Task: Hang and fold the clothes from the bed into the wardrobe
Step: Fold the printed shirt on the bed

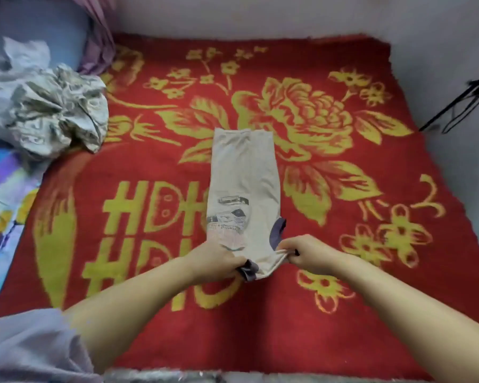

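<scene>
Now my left hand [219, 258] and right hand [302, 252] both pinch the shirt [244, 172] near end, fingers closed, ready to fold lengthwise.

shirt print [228, 217]: blurred, its wording too small to read
left hand [216, 259]: fingertips hidden under the shirt's near hem
right hand [306, 254]: fingertips buried in bunched shirt cloth
sleeve [33, 346]: cut off by the lower left edge, near side of the shirt
pile [50, 111]: far left of the shirt, crumpled; separate garments cannot be told apart
stand [462, 103]: far right of the shirt, cut off by the right edge
</scene>
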`<state>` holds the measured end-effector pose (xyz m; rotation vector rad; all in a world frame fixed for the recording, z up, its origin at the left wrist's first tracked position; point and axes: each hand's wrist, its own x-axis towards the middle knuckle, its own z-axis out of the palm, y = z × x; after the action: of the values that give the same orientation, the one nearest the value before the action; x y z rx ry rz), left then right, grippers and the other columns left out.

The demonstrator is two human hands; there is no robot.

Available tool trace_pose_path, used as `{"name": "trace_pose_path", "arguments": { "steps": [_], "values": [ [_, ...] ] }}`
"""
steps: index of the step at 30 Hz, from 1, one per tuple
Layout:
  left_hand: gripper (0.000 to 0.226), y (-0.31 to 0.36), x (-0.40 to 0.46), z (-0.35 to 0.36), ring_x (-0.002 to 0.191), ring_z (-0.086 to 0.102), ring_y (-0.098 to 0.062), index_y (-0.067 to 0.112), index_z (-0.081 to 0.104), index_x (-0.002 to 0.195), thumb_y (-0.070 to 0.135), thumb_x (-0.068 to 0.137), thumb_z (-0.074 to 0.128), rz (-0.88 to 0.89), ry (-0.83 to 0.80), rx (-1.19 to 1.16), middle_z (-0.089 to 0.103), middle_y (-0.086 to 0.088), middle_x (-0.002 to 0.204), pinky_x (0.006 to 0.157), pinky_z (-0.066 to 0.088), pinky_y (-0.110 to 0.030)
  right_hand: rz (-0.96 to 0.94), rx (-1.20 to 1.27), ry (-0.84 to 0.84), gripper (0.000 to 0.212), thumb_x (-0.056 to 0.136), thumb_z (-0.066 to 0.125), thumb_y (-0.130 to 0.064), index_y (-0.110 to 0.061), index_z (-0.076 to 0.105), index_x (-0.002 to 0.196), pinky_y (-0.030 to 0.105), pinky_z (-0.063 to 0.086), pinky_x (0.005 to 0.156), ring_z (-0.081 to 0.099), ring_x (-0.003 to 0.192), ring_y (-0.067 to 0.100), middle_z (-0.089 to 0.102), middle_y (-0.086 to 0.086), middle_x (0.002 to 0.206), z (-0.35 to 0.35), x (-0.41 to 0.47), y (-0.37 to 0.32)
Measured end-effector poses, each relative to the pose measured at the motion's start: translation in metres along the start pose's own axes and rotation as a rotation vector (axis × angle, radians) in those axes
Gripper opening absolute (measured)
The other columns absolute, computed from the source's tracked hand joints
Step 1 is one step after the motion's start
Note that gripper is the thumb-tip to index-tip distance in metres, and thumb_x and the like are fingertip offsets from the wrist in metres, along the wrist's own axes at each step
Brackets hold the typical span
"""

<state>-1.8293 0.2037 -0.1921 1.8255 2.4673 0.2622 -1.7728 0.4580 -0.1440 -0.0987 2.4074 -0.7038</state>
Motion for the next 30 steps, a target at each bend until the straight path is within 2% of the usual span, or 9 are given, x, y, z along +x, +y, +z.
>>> {"name": "trace_pose_path", "arguments": {
  "steps": [3,7,11,13,16,22,26,28,30],
  "values": [
    [0.023,0.039,-0.046,0.092,0.051,0.064,-0.016,0.025,0.057,0.088,0.047,0.084,0.048,-0.034,-0.255,-0.206,0.063,0.003,0.058,0.041,0.045,-0.018,-0.010,-0.008,-0.164,0.025,0.084,0.054,-0.006,-0.015,0.068,0.103,0.027,0.039,0.074,0.062,0.091,0.017,0.070,0.001,0.098,0.094,0.007,0.028],
    [0.032,0.075,-0.084,0.136,0.038,0.055,-0.008,0.031,0.061,0.088,0.050,0.081,0.035,-0.126,-0.477,-0.348,0.059,0.007,0.049,0.033,0.025,-0.015,-0.020,-0.033,-0.320,0.026,0.084,0.050,-0.009,-0.014,0.065,0.105,0.031,0.035,0.072,0.060,0.099,0.027,0.069,0.006,0.105,0.167,0.003,0.043],
    [0.032,0.082,-0.089,0.148,0.085,0.066,-0.028,0.020,0.060,0.097,0.045,0.093,0.040,-0.223,-0.547,-0.422,0.070,-0.007,0.089,0.062,0.041,-0.030,-0.051,-0.025,-0.437,0.012,0.084,0.049,-0.009,-0.010,0.059,0.091,0.032,0.029,0.066,0.056,0.083,0.026,0.066,0.011,0.095,0.186,0.006,0.042],
    [0.034,0.069,-0.079,0.139,0.098,0.062,-0.026,0.020,0.062,0.108,0.047,0.096,0.045,-0.319,-0.567,-0.497,0.069,-0.005,0.104,0.070,0.039,-0.030,-0.037,0.028,-0.435,0.009,0.081,0.049,-0.006,-0.006,0.057,0.086,0.034,0.030,0.065,0.049,0.076,0.020,0.064,0.014,0.089,0.178,0.018,0.043],
    [0.044,0.026,-0.056,0.126,0.109,0.059,-0.017,0.033,0.061,0.121,0.058,0.092,0.041,-0.450,-0.549,-0.510,0.066,0.005,0.120,0.076,0.043,-0.026,0.022,0.134,-0.308,0.002,0.081,0.050,-0.012,-0.012,0.052,0.081,0.035,0.036,0.067,0.051,0.076,0.019,0.060,0.009,0.080,0.149,0.048,0.049],
    [0.043,-0.087,0.018,0.125,0.096,0.063,-0.029,0.018,0.063,0.106,0.054,0.095,0.040,-0.628,-0.464,-0.228,0.068,-0.008,0.105,0.068,0.044,-0.032,0.216,0.279,0.047,0.024,0.090,0.061,-0.021,-0.013,0.057,0.112,0.025,0.032,0.064,0.053,0.085,0.018,0.056,-0.001,0.087,0.093,0.137,0.074],
    [0.048,-0.112,0.037,0.155,0.110,0.052,-0.029,0.015,0.050,0.122,0.053,0.092,0.048,-0.944,-0.342,-0.170,0.057,-0.009,0.119,0.079,0.042,-0.037,0.381,0.143,0.261,0.042,0.092,0.060,-0.028,-0.010,0.046,0.128,0.039,0.044,0.086,0.052,0.108,0.031,0.054,0.011,0.114,0.106,0.173,0.094],
    [0.057,-0.093,0.024,0.171,0.117,0.044,-0.028,0.012,0.044,0.132,0.051,0.091,0.044,-0.883,-0.188,-0.034,0.052,-0.011,0.128,0.092,0.041,-0.042,0.290,-0.061,0.462,0.048,0.091,0.057,-0.026,-0.010,0.044,0.134,0.048,0.041,0.095,0.045,0.120,0.035,0.049,0.015,0.130,0.121,0.165,0.090],
    [0.068,-0.057,-0.001,0.185,0.128,0.037,-0.027,0.008,0.040,0.138,0.052,0.086,0.039,-0.635,-0.058,0.005,0.049,-0.016,0.138,0.102,0.039,-0.051,0.016,-0.215,0.547,0.055,0.085,0.055,-0.032,-0.012,0.044,0.134,0.054,0.041,0.098,0.040,0.128,0.034,0.047,0.016,0.137,0.144,0.145,0.081]
  ]
}}
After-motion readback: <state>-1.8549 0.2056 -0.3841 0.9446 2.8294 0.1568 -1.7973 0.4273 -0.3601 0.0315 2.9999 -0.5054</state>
